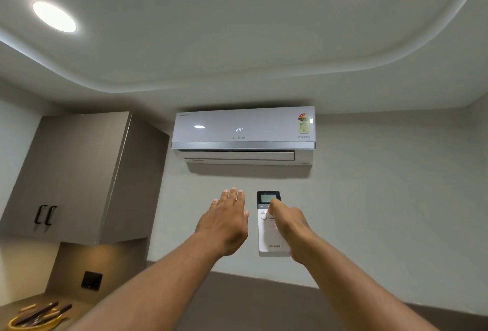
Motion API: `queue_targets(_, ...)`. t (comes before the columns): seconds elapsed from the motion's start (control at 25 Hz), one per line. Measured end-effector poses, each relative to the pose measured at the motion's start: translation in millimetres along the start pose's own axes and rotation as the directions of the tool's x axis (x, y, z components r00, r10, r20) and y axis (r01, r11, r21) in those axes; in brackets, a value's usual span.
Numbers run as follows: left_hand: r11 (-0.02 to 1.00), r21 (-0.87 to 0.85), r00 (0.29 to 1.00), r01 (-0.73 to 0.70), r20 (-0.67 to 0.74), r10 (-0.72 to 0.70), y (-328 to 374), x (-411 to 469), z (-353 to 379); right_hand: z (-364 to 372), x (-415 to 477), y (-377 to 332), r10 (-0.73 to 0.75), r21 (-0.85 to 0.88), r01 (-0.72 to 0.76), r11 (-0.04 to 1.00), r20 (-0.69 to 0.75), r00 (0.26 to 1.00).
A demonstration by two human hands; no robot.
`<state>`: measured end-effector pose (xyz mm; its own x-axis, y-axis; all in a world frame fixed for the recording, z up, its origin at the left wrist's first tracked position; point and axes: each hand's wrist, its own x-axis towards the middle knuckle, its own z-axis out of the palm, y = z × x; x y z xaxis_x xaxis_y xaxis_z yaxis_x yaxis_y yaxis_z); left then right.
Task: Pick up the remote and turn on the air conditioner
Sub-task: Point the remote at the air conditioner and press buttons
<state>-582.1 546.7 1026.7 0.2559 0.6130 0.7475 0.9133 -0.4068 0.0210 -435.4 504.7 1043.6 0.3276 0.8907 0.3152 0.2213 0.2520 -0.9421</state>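
A white air conditioner (243, 134) hangs high on the wall, its front showing "24" and its lower flap slightly apart from the body. Below it, my right hand (289, 225) holds up a white remote (268, 235) with a dark screen at its top, the thumb lying over the upper buttons. The remote points up toward the unit. My left hand (227, 221) is raised just left of the remote, flat, fingers together and extended, holding nothing and not touching the remote.
A grey wall cabinet (79, 174) with two black handles hangs at the left. Under it is a lit counter with a yellow bowl (34, 321) of dark sticks and a black wall socket (91, 280). Two round ceiling lights shine above.
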Motion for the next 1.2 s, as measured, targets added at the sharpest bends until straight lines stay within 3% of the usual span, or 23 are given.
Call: queue_targets(1.2,0.999,0.013,0.992,-0.051,-0.119,0.052,-8,-1,-6,8,-9,-5,-0.013,-0.023,0.014,1.000,0.042,0.999)
